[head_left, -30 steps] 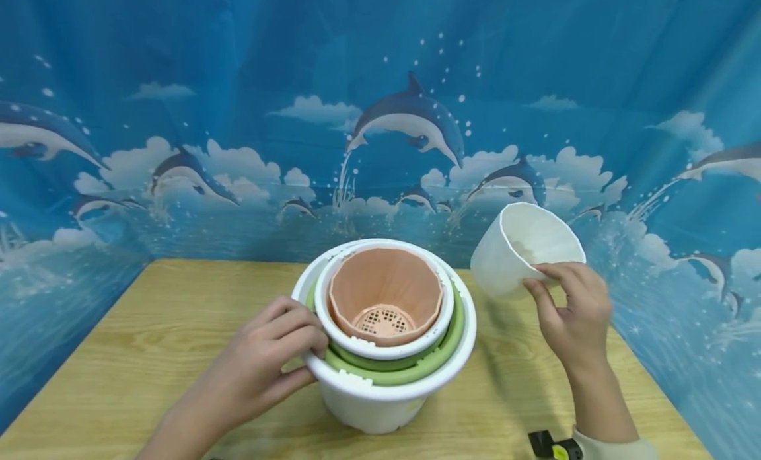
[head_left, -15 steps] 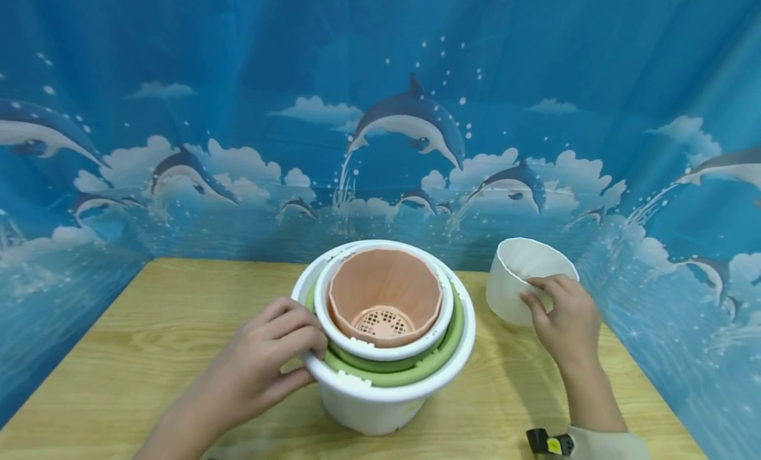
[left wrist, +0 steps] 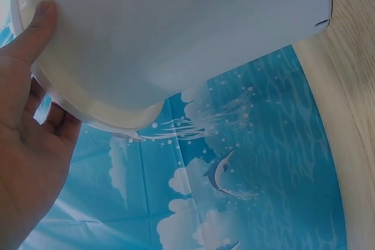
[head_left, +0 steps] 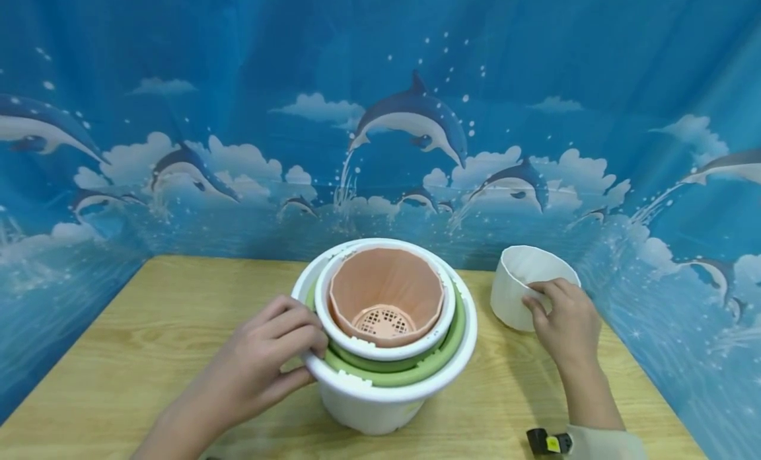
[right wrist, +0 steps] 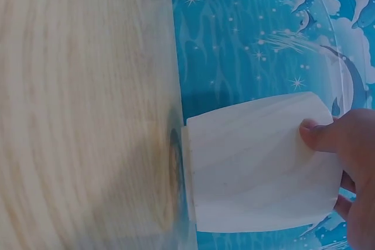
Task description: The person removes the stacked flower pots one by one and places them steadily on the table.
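Several flower pots sit nested one inside another at the middle of the table. The outermost is a large white flower pot [head_left: 371, 410], with a green pot [head_left: 398, 379] inside it, then a smaller white rim and an orange-brown pot [head_left: 386, 281] with a perforated bottom. My left hand [head_left: 270, 354] grips the large pot's left rim, thumb outside and fingers over the edge; the left wrist view shows that thumb [left wrist: 42, 24] on the white wall. At the back right, a small white pot [head_left: 511, 301] stands upright, its near rim pinched by my right hand [head_left: 567, 324].
The wooden table [head_left: 196, 328] reaches back to a blue curtain [head_left: 250, 215] printed with dolphins, which also closes in both sides. A black strap piece with a yellow patch [head_left: 549, 442] is at my right sleeve [head_left: 603, 445].
My right hand has lowered the small white pot from a tilted position in the air to upright on the table at the right. The left hand and the nested pots have stayed put.
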Available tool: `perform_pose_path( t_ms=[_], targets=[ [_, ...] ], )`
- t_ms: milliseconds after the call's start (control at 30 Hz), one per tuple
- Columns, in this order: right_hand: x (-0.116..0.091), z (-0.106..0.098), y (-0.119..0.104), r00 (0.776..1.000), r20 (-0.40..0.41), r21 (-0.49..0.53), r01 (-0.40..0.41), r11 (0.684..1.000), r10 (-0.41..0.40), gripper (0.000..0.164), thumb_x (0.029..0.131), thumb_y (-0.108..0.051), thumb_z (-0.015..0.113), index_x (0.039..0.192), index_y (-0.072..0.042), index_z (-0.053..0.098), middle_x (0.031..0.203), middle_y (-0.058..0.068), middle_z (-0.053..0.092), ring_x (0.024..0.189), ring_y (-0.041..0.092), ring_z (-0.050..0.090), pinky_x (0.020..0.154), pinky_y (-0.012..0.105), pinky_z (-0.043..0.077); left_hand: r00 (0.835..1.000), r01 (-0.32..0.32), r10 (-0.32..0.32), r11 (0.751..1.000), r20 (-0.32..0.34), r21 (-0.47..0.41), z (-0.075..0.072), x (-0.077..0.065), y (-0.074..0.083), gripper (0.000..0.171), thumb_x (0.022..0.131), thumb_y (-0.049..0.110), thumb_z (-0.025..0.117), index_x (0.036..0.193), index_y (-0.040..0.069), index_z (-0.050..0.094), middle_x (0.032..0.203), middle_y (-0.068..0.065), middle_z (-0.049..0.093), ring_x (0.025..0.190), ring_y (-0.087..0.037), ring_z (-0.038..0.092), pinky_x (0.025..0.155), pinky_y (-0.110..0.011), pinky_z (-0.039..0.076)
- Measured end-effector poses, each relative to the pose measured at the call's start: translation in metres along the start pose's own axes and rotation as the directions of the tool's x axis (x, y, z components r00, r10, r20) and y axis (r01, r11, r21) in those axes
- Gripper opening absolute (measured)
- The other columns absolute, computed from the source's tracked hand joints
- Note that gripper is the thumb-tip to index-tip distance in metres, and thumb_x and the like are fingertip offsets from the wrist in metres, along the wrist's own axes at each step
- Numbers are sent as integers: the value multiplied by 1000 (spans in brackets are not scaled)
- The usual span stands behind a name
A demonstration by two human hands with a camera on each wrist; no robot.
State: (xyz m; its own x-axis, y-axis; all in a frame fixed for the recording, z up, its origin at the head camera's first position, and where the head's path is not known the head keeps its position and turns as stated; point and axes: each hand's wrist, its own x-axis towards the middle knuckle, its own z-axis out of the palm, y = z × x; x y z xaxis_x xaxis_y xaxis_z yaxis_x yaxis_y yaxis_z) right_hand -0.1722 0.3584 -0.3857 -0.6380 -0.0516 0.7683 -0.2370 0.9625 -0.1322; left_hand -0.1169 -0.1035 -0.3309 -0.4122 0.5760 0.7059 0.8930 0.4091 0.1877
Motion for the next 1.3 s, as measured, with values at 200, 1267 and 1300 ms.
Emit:
perform_pose_path(
  t_ms=[200,1267,1300],
  targets=[
    [-2,2,5,1000,19,-7,-23,1000,24,24,74,-7,84,94,-2,72,88,14,67,81,40,61,72,55,48,999,37,-37,999,34,-10,0,0,0,28,74,20,84,94,25,64,106,16,63,105,-9,53,92,-17,44],
    [-2,5,4,999,-11,10,-48,999,48,18,76,0,81,90,-7,71,89,12,67,82,35,55,68,51,45,1000,-3,3,1000,-15,-8,2,-1,-1,17,93,42,66,93,25,64,105,17,62,103,-8,53,91,-14,43],
    [-2,6,4,999,-13,9,-52,999,52,18,77,0,81,91,-7,71,89,12,67,82,35,56,69,51,45,1000,-4,4,1000,-16,-9,2,-1,-1,17,94,42,65,93,25,64,105,17,62,103,-8,53,91,-14,43]
  ],
)
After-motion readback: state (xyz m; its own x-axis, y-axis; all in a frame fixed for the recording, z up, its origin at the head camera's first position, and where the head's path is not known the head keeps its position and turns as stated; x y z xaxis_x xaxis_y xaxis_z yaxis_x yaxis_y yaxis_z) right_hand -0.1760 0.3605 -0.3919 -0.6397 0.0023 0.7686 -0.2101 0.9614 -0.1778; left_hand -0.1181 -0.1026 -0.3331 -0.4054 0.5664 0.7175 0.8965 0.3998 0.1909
